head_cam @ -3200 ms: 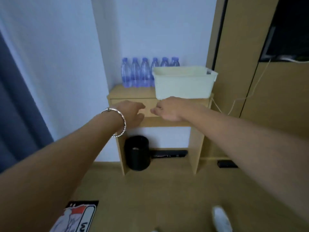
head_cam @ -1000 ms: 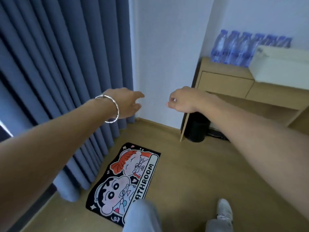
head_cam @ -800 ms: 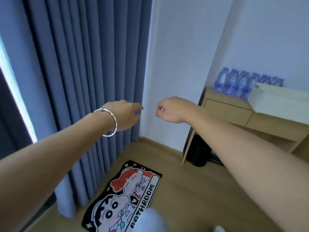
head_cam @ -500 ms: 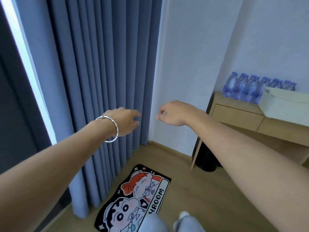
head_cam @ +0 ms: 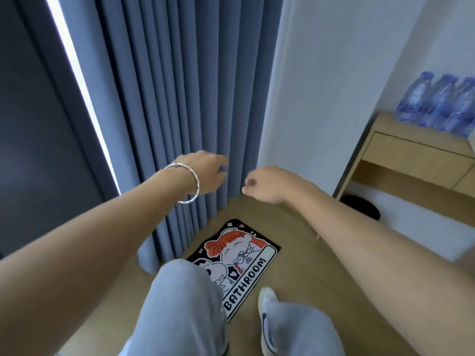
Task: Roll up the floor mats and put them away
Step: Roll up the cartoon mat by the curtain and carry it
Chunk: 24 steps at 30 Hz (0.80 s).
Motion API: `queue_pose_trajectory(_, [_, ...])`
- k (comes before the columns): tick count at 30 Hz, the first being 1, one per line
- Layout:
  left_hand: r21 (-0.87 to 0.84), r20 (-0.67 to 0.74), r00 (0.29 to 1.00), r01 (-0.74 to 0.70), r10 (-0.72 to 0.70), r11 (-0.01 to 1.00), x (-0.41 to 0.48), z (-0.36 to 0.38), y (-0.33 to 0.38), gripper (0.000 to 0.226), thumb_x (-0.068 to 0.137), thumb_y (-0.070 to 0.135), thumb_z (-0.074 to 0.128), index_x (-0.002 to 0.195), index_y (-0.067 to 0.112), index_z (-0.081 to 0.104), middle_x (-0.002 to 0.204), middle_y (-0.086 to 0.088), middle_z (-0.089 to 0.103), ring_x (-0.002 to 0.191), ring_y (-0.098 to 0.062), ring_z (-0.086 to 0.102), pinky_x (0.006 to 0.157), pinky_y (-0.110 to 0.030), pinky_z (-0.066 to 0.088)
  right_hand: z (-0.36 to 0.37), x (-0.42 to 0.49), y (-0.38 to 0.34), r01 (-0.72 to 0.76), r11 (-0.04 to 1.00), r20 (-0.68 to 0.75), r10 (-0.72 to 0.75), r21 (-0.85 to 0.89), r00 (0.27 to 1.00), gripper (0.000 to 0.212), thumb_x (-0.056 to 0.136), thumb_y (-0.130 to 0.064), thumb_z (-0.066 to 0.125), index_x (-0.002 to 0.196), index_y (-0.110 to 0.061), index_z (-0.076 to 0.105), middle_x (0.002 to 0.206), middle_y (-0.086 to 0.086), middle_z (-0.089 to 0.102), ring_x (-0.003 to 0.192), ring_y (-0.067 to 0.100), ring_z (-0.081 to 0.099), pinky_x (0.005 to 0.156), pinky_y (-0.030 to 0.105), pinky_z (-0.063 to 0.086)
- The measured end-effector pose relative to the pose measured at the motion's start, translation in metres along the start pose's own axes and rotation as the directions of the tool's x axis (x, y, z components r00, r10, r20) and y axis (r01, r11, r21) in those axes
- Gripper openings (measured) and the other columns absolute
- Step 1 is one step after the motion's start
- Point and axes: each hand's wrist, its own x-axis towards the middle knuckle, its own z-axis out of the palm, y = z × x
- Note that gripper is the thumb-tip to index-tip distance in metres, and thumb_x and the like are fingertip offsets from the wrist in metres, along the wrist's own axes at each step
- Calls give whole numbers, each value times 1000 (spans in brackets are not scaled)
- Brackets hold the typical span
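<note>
A black floor mat with cartoon figures and the word BATHROOM lies flat on the wooden floor beside the curtain. My raised left knee hides its near left part. My left hand, with a silver bracelet on the wrist, hangs in the air above and beyond the mat with relaxed fingers, holding nothing. My right hand floats beside it, fingers loosely curled, also holding nothing. Both hands are well above the mat and apart from it.
Blue curtains hang on the left down to the floor. A wooden side table with several water bottles stands at the right, a black bin under it. My legs and a white shoe fill the lower view.
The view has turned from the side table to the curtain and dropped toward the mat. I have stepped closer, and my left knee now covers part of the mat. Both hands stay empty.
</note>
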Motion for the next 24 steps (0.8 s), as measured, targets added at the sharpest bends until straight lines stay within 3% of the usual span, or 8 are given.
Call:
queue_pose_trajectory(7, [32, 218, 976, -35, 27, 999, 16, 100, 27, 33, 94, 31, 37, 123, 27, 52, 117, 1, 60, 107, -26, 56, 88, -41, 48, 93, 22, 57, -51, 995, 99, 42, 90, 994, 30, 94, -38, 47, 112, -22, 65, 116, 5, 63, 104, 27, 58, 89, 41, 50])
queue_pose_trajectory(11, [54, 362, 932, -44, 21, 998, 34, 152, 8, 24, 92, 27, 38, 109, 26, 55, 106, 1, 62, 97, -24, 58, 82, -39, 49, 159, 54, 80, -122, 981, 231, 85, 153, 969, 25, 93, -28, 48, 100, -16, 68, 106, 6, 68, 94, 25, 61, 80, 33, 48])
queue_pose_trajectory(13, [32, 420, 907, -35, 18, 999, 51, 182, -11, 17, 92, 30, 39, 102, 26, 53, 103, 0, 63, 94, -24, 58, 82, -40, 50, 192, 77, 86, -157, 978, 296, 110, 140, 949, 26, 93, -29, 46, 104, -16, 67, 113, 7, 66, 100, 26, 60, 84, 35, 49])
queue_pose_trajectory(16, [9, 486, 874, -26, 18, 1000, 91, 236, -40, 33, 95, 27, 38, 125, 31, 52, 119, 0, 61, 109, -25, 56, 92, -39, 47, 243, 124, 90, -170, 977, 375, 112, 125, 920, 31, 93, -32, 46, 114, -17, 63, 122, 7, 62, 108, 28, 57, 92, 39, 48])
queue_pose_trajectory(19, [-46, 608, 792, -31, 53, 998, 132, 300, -60, 44, 97, 25, 40, 141, 28, 40, 138, -1, 49, 127, -23, 46, 102, -32, 36, 290, 173, 88, -200, 971, 492, 113, 128, 863, 32, 95, -33, 45, 114, -14, 62, 117, 7, 62, 104, 27, 59, 90, 39, 49])
queue_pose_trajectory(21, [-66, 655, 750, -60, 89, 996, 164, 345, -69, 43, 98, 23, 40, 141, 24, 40, 139, -2, 48, 127, -22, 45, 99, -25, 35, 325, 205, 95, -225, 967, 551, 125, 118, 825, 33, 97, -31, 44, 115, -9, 60, 112, 10, 63, 97, 26, 61, 86, 38, 51])
queue_pose_trajectory(24, [-65, 689, 710, -140, 145, 988, 194, 407, -81, 38, 98, 25, 38, 136, 24, 45, 135, -3, 51, 122, -22, 49, 87, -27, 38, 372, 245, 104, -260, 957, 602, 131, 132, 788, 34, 98, -31, 42, 120, -8, 57, 113, 11, 63, 91, 23, 60, 82, 34, 51])
